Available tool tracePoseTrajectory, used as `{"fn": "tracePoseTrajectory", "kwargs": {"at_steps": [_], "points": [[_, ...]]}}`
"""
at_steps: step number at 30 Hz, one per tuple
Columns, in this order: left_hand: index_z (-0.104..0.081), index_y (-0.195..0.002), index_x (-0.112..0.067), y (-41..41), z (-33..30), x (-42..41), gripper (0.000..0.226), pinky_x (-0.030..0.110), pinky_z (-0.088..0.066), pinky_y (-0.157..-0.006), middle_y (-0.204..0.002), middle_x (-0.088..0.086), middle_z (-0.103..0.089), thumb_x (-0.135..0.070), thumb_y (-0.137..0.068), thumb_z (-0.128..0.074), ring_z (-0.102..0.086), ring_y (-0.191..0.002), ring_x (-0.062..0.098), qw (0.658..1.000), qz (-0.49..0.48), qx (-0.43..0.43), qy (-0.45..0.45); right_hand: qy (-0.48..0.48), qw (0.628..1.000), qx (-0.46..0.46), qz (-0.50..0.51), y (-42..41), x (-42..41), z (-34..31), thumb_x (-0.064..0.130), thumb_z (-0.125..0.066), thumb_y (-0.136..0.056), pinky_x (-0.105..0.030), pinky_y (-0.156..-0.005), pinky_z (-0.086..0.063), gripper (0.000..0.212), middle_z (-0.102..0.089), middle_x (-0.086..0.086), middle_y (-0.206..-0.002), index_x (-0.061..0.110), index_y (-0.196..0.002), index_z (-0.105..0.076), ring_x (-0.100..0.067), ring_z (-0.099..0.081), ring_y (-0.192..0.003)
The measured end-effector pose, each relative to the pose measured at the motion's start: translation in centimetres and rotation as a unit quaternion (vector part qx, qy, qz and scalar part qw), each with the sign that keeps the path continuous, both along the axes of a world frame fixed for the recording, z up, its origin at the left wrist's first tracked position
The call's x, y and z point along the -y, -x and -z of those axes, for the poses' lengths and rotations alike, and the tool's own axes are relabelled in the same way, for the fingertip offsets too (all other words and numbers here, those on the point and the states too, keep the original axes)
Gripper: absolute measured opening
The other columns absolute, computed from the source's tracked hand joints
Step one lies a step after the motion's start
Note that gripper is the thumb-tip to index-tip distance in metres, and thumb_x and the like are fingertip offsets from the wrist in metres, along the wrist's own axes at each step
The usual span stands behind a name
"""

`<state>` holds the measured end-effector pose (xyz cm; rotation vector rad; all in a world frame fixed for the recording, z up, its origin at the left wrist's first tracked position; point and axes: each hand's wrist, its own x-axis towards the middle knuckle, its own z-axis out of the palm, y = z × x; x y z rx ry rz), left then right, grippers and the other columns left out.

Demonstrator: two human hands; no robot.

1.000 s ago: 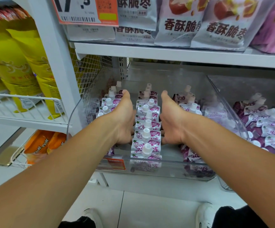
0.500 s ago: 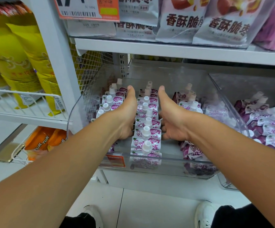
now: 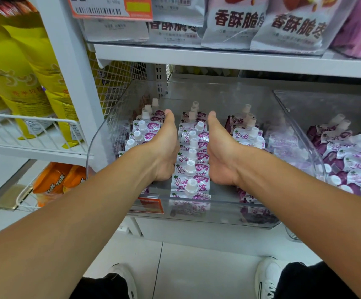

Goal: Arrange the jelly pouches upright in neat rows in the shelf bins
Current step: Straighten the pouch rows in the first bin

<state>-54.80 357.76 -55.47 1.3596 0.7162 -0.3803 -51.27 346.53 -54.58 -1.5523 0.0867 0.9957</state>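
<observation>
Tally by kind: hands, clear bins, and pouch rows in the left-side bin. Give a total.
Hands: 2, left hand, right hand
Clear bins: 2, left clear bin, right clear bin
Pouch rows, left clear bin: 3, left row, middle row, right row
Total: 7

There is one camera, worn on the person's head. It looks forward and down, close to a clear bin (image 3: 197, 216) on a shop shelf (image 3: 218, 59). At the bottom it sees the floor (image 3: 197, 272).
</observation>
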Motion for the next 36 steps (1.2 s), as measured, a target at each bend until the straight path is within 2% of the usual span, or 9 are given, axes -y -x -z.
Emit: {"fn": "tracePoseTrajectory", "kwargs": {"at_steps": [4, 7, 13, 21, 22, 27, 31, 33, 36], "points": [[-0.009, -0.157, -0.024, -0.7, 0.3, 0.2, 0.104, 0.045, -0.004, -0.12, -0.164, 0.0, -0.009, -0.09, -0.077, -0.007, -0.006, -0.151, 0.019, 0.999, -0.041, 0.0, -0.034, 0.006, 1.0, 0.005, 0.016, -0.3, -0.4, 0.3, 0.089, -0.017, -0.078, -0.046, -0.112, -0.036, 0.099, -0.021, -0.004, -0.162, 0.028, -0.156, -0.019, -0.025, -0.037, -0.142], [-0.01, -0.157, -0.025, -1.0, 0.4, 0.3, 0.102, 0.046, -0.006, -0.12, -0.164, 0.001, -0.01, -0.089, -0.078, -0.008, -0.009, -0.151, 0.02, 0.998, -0.055, 0.014, -0.037, 0.03, 0.998, 0.045, 0.028, -0.3, -0.3, 0.2, 0.082, -0.017, -0.086, -0.038, -0.078, -0.055, 0.088, -0.046, -0.009, -0.145, 0.025, -0.152, -0.031, -0.02, -0.062, -0.102], [-0.014, -0.157, -0.023, -1.0, 0.3, -0.1, 0.105, 0.043, -0.012, -0.12, -0.163, 0.002, -0.014, -0.09, -0.076, -0.005, -0.016, -0.15, 0.02, 0.998, -0.03, 0.01, -0.049, 0.062, 0.995, 0.069, 0.027, -0.2, -0.5, 0.2, 0.088, -0.017, -0.079, -0.044, -0.114, -0.033, 0.099, -0.031, -0.005, -0.158, 0.023, -0.152, -0.03, -0.022, -0.039, -0.14], [-0.023, -0.155, -0.019, -0.4, 0.0, -0.2, 0.107, 0.036, -0.023, -0.112, -0.154, 0.006, -0.029, -0.09, -0.077, -0.005, -0.024, -0.147, 0.02, 0.997, -0.032, -0.011, -0.07, 0.072, 0.996, 0.052, -0.001, -0.8, 1.1, -0.4, 0.074, -0.011, -0.093, -0.034, -0.09, -0.041, 0.084, -0.055, 0.002, -0.123, 0.014, -0.143, -0.044, -0.01, -0.05, -0.112], [-0.023, -0.155, -0.02, -0.2, -0.1, -0.3, 0.109, 0.037, -0.022, -0.113, -0.156, 0.007, -0.028, -0.091, -0.075, -0.006, -0.024, -0.147, 0.02, 0.997, -0.031, -0.011, -0.073, 0.071, 0.997, 0.044, -0.005, -0.6, 1.2, -0.5, 0.074, -0.011, -0.093, -0.036, -0.098, -0.039, 0.085, -0.055, -0.001, -0.131, 0.014, -0.142, -0.044, -0.013, -0.05, -0.117], [-0.009, -0.157, -0.022, 0.9, -0.7, -0.3, 0.11, 0.047, -0.009, -0.122, -0.163, 0.006, -0.013, -0.092, -0.072, -0.006, -0.015, -0.15, 0.024, 0.997, -0.047, 0.004, -0.062, 0.064, 0.998, 0.01, 0.019, 0.2, 1.7, -1.6, 0.08, -0.017, -0.087, -0.047, -0.119, -0.013, 0.092, -0.01, -0.006, -0.164, 0.02, -0.157, -0.014, -0.025, -0.013, -0.15], [-0.007, -0.157, -0.023, 2.3, -1.6, -0.1, 0.101, 0.048, -0.007, -0.121, -0.162, 0.008, -0.006, -0.088, -0.079, -0.006, -0.008, -0.15, 0.025, 0.999, -0.036, 0.003, -0.031, 0.034, 0.999, -0.002, 0.027, 0.7, 2.8, -1.8, 0.083, -0.02, -0.085, -0.058, -0.118, -0.012, 0.093, -0.006, -0.01, -0.163, 0.024, -0.157, -0.011, -0.03, -0.008, -0.151], [-0.003, -0.157, -0.023, 3.3, -1.9, 0.5, 0.102, 0.05, -0.008, -0.12, -0.163, 0.007, -0.004, -0.088, -0.078, -0.005, -0.008, -0.151, 0.027, 1.0, -0.007, -0.004, -0.002, 0.017, 0.999, -0.036, -0.02, 1.5, 3.4, -1.7, 0.082, -0.016, -0.086, -0.061, -0.111, -0.023, 0.09, -0.039, -0.007, -0.144, 0.023, -0.152, -0.03, -0.033, -0.033, -0.139], [-0.004, -0.157, -0.026, 4.0, -1.8, 0.7, 0.107, 0.052, -0.005, -0.121, -0.164, 0.007, -0.002, -0.093, -0.073, -0.007, -0.004, -0.151, 0.027, 0.999, 0.016, -0.011, 0.03, -0.012, 0.995, -0.063, -0.083, 2.7, 3.3, -2.1, 0.083, -0.012, -0.085, -0.046, -0.069, -0.055, 0.078, -0.067, 0.004, -0.092, 0.026, -0.104, -0.063, -0.021, -0.07, -0.075]]}}
